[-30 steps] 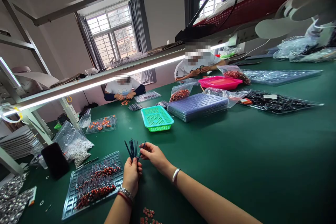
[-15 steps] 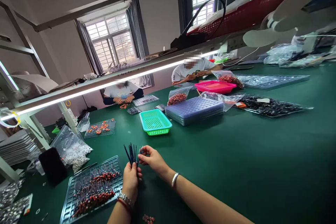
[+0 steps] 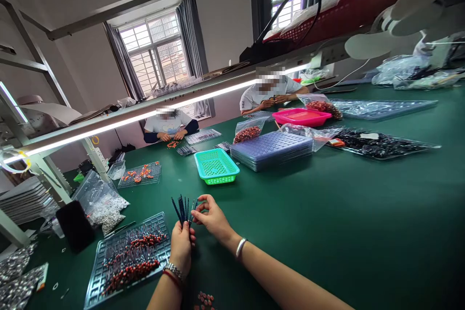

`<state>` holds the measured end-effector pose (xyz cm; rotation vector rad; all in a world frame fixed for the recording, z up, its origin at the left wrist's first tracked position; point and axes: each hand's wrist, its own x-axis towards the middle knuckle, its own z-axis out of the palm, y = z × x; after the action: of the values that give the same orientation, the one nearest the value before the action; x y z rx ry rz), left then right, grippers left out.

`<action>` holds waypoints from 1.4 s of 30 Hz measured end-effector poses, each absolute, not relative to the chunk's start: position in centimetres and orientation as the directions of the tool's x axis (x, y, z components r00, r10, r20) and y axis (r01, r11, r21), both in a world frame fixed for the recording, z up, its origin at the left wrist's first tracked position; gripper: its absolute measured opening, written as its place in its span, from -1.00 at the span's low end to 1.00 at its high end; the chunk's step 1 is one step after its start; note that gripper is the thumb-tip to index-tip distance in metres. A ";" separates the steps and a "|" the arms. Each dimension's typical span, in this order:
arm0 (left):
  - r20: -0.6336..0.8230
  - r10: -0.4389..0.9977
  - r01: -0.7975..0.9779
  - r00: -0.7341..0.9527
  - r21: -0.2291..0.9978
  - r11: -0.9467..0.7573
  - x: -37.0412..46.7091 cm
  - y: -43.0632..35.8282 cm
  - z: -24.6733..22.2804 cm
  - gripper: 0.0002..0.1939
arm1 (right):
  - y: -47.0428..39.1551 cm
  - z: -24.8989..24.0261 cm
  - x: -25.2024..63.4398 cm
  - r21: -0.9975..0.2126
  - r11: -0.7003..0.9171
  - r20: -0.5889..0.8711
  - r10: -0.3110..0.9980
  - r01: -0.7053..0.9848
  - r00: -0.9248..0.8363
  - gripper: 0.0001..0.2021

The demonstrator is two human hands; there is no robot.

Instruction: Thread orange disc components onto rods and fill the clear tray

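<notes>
My left hand (image 3: 181,246) is closed around a bunch of thin dark cords (image 3: 180,209), whose upper ends fan out above the fingers. Beside it, my right hand (image 3: 211,216) pinches at the right edge of the bunch, with a thin strand between thumb and fingertips; its exact kind is too small to tell. Left of my hands lies a clear compartment tray (image 3: 93,271), carrying rows of dark cords with red-brown beads (image 3: 136,271). Several loose red-brown beads (image 3: 205,299) rest on the green table (image 3: 308,232) just below my left wrist.
A green basket (image 3: 217,164) and a stack of clear trays (image 3: 271,149) stand ahead. Left are a black phone (image 3: 74,226) and bags of small parts (image 3: 105,203). Two people (image 3: 170,126) work across the table. A lit shelf beam (image 3: 218,93) crosses above.
My right hand has shifted slightly at the edge of the bunch, its fingers opening a little around the strand. My left hand keeps its hold. The camera view has moved slightly.
</notes>
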<state>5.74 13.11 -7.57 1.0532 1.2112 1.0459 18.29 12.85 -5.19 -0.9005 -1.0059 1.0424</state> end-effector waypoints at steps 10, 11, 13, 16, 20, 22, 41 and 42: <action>-0.187 0.981 -0.058 0.052 0.980 0.190 5.8 13.0 -7.5 -0.75 | 12.2 -4.7 18.4 -0.927 0.312 0.272 0.942 -0.210 0.196 -0.58; -0.186 0.981 -0.058 0.051 0.980 0.189 5.8 13.0 -7.5 -0.76 | 12.3 -4.7 18.4 -0.927 0.312 0.273 0.941 -0.206 0.199 -0.60; -0.185 0.982 -0.056 0.050 0.981 0.188 5.8 13.0 -7.5 -0.76 | 12.4 -4.8 18.4 -0.929 0.312 0.273 0.940 -0.199 0.203 -0.61; -0.182 0.982 -0.050 0.046 0.982 0.184 5.8 12.9 -7.5 -0.76 | 12.5 -4.9 18.4 -0.931 0.314 0.275 0.939 -0.188 0.204 -0.62; -0.186 0.982 -0.049 0.041 0.981 0.188 5.8 13.0 -7.4 -0.77 | 12.7 -5.0 18.4 -0.932 0.321 0.285 0.936 -0.167 0.207 -0.63; -0.190 0.981 -0.047 0.041 0.980 0.192 5.8 13.1 -7.4 -0.77 | 12.7 -5.1 18.3 -0.933 0.325 0.290 0.933 -0.153 0.213 -0.63; -0.189 0.973 0.039 0.133 0.982 0.185 5.9 12.4 -6.9 -0.74 | 13.1 -5.0 19.4 -0.937 0.339 0.316 0.925 -0.081 0.211 -0.66; -0.189 0.972 0.045 0.142 0.982 0.184 5.9 12.4 -6.9 -0.73 | 13.2 -4.8 19.6 -0.939 0.333 0.311 0.930 -0.088 0.197 -0.69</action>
<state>5.89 12.39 -6.85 1.1578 1.2072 0.9499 19.62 13.16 -4.83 -0.9624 -1.1304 0.8934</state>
